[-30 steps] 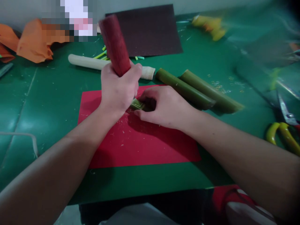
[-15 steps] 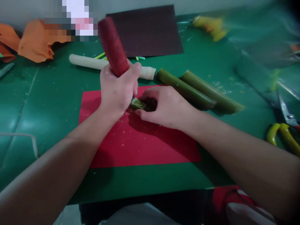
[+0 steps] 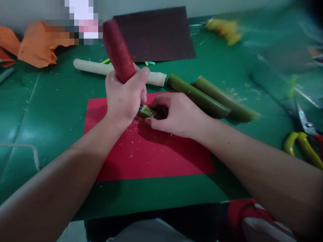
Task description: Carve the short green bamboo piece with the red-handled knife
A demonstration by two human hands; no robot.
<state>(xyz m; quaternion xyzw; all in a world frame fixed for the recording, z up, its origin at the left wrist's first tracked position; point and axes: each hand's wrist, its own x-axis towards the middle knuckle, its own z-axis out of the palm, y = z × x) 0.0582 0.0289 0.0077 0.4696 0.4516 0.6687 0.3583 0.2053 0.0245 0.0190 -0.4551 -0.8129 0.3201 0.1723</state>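
My left hand (image 3: 126, 95) is wrapped round the thick red wooden handle (image 3: 118, 50) of a tool, which leans up and to the left. Its lower end meets a short green bamboo piece (image 3: 146, 111); the blade or tip is mostly hidden by my fist. My right hand (image 3: 176, 114) grips that bamboo piece between thumb and fingers and presses it down. Under both hands lies a red sheet (image 3: 151, 161) with small pale shavings on it.
Two green bamboo lengths (image 3: 199, 95) lie right of the sheet, and a pale peeled stick (image 3: 93, 66) lies behind. A dark sheet (image 3: 156, 33), orange crumpled material (image 3: 37, 43), a yellow object (image 3: 223, 30) and yellow-handled pliers (image 3: 302, 144) are on the green table (image 3: 151, 196).
The whole view has shifted very slightly. Both hands keep their grip, and the tool and bamboo piece stay in nearly the same place.
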